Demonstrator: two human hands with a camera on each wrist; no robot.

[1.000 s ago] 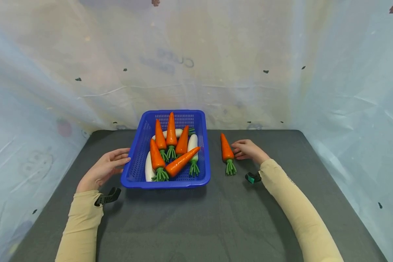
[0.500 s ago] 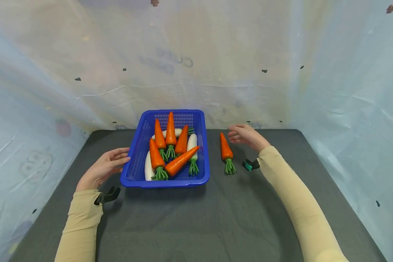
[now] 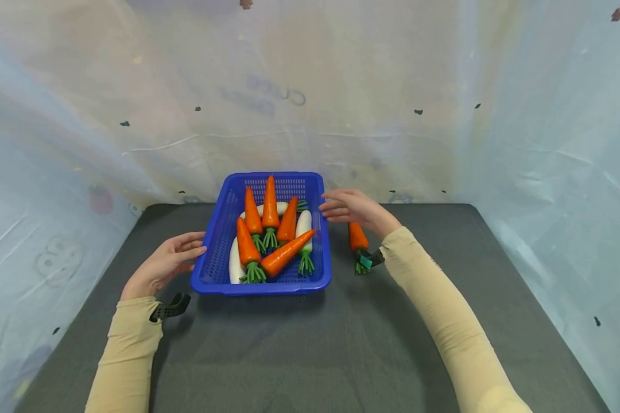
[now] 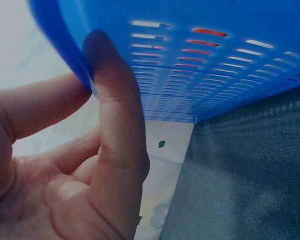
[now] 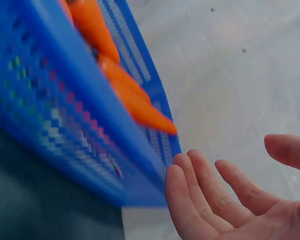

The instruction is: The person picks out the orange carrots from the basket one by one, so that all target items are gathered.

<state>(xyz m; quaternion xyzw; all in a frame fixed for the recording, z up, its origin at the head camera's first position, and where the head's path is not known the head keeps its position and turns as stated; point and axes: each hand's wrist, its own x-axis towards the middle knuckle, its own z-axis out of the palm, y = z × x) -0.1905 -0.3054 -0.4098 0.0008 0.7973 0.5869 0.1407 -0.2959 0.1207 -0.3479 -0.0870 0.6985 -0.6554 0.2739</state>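
A blue plastic basket (image 3: 260, 289) holds several orange carrots (image 3: 270, 203) and several white radishes (image 3: 303, 225). My left hand (image 3: 160, 267) is at the basket's left rim; in the left wrist view its fingers (image 4: 117, 110) pinch the rim edge, one lying under it against the slotted wall. At the right rim, my right hand (image 3: 353, 207) has its fingers extended and parted, holding nothing, the tips close to the rim in the right wrist view. One more carrot (image 3: 357, 236) lies on the table outside the basket, partly hidden beneath my right wrist.
The dark grey table (image 3: 289, 355) extends in front of the basket and to both sides. A pale plastic sheet (image 3: 361, 86) hangs directly behind the basket and along both sides of the table.
My right hand has left the loose carrot and moved up and left to the basket's right rim. The carrot stays on the table; left hand and basket have not moved.
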